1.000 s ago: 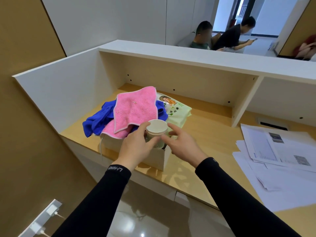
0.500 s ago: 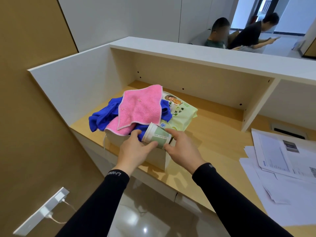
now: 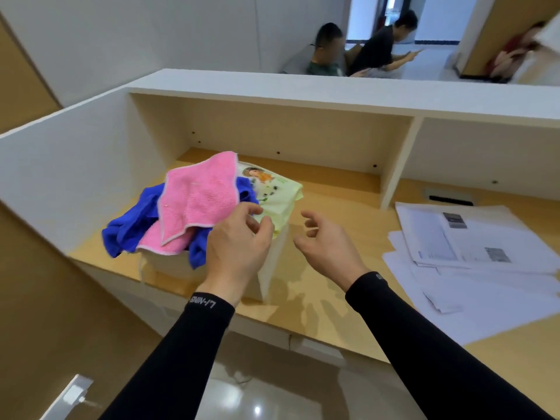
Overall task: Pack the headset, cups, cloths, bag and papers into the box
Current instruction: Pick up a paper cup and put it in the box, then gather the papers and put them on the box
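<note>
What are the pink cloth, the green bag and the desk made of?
The pink cloth looks like soft terry or microfibre: nubby, matte, with a pale stitched edge. The green bag seems thin printed plastic or coated fabric, slightly sheeny. The desk appears to be smooth wood-look laminate; it reflects the hands.

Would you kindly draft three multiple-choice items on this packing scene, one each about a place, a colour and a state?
1. Where do the papers lie?
A. on the desk right of the box
B. inside the box
C. on the floor

2. What colour is the cloth lying topmost on the box?
A. green
B. pink
C. white

3. What state is the right hand in?
A. gripping a cup
B. open and empty
C. pinching a paper

Answers: 1 A, the sheets are spread on the desk beyond the right hand. 2 B, the pink cloth overlies the blue cloth. 3 B, its fingers are spread with nothing between them.
</note>
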The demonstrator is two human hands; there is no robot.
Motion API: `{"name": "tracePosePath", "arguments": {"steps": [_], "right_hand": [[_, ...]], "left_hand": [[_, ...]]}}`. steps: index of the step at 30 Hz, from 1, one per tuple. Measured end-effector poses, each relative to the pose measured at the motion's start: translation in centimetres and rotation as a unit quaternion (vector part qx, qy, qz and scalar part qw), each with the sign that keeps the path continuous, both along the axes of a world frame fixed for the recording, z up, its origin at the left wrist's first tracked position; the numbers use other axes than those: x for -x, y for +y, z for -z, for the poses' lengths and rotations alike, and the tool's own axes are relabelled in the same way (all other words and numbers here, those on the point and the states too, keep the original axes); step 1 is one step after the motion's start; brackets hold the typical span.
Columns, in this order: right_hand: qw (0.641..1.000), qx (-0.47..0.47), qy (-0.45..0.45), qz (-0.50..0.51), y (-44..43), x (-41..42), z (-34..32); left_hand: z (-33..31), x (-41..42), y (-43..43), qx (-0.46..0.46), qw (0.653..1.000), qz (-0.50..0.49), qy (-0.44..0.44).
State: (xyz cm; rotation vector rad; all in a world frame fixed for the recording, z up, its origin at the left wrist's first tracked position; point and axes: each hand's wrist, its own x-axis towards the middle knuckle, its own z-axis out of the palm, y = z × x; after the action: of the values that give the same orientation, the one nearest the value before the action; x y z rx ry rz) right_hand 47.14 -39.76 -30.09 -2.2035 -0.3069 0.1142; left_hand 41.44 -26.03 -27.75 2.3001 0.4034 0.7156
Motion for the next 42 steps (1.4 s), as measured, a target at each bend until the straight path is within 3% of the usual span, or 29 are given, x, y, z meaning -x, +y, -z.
{"name": "tracePosePath", "arguments": {"steps": [11, 15, 23, 33, 37, 42], "right_hand": [[0.989, -0.024, 0.021, 0.145, -15.2, -4.2, -0.9], [0.978, -0.024, 0.063, 0.196, -22.6, -6.0, 0.8], [0.930, -0.045, 0.178, 0.318, -34.9, -6.5, 5.6], [0.880, -0.046, 0.307, 0.360, -37.0, -6.1, 11.1], [0.856, -0.073, 0.328, 0.393, -36.9, -7.8, 11.5], [0.813, -0.033, 0.355, 0.460, -36.9, -9.0, 11.4]], "left_hand": [[1.3, -9.2, -11.6, 0.009, 0.978, 0.161, 0.134], [4.4, -12.1, -16.4, 0.049, 0.955, 0.202, 0.211], [9.0, -15.4, -23.9, 0.030, 0.921, 0.246, 0.300], [10.5, -22.8, -29.2, -0.023, 0.899, 0.301, 0.318], [11.5, -26.7, -30.3, -0.057, 0.888, 0.321, 0.323], [12.6, -31.9, -31.6, -0.099, 0.872, 0.346, 0.330]]}}
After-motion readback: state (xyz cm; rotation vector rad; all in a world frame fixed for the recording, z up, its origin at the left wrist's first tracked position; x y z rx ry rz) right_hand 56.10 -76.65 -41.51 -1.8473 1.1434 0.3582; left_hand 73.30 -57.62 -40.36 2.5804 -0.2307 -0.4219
